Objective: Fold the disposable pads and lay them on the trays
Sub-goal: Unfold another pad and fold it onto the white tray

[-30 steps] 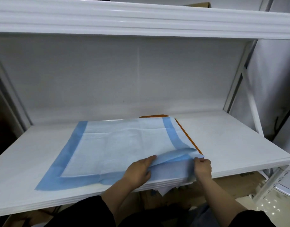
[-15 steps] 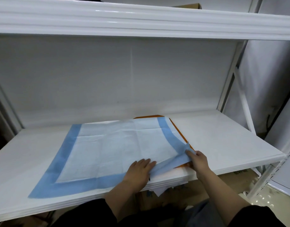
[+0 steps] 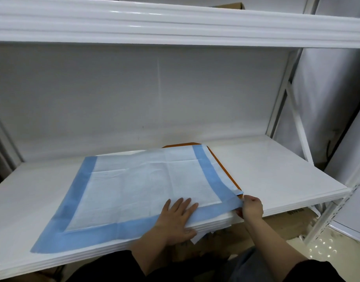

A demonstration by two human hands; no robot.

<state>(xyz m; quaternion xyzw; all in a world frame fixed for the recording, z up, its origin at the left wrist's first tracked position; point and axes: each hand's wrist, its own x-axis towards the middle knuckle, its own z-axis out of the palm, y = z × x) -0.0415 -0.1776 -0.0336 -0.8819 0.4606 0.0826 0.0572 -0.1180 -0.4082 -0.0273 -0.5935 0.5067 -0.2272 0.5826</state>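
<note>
I'm pressing my left hand flat, fingers straight, on the pad at lower centre, while my right hand is pinching its lower-right corner. The pad is stretching leftward from both hands, overlapping the orange tray.

You get soft, even overhead light; glare streaks run along the upper shelf's front edge. Under the lower shelf it's dim. Wide-angle bending curves both shelves toward the frame's edges.
</note>
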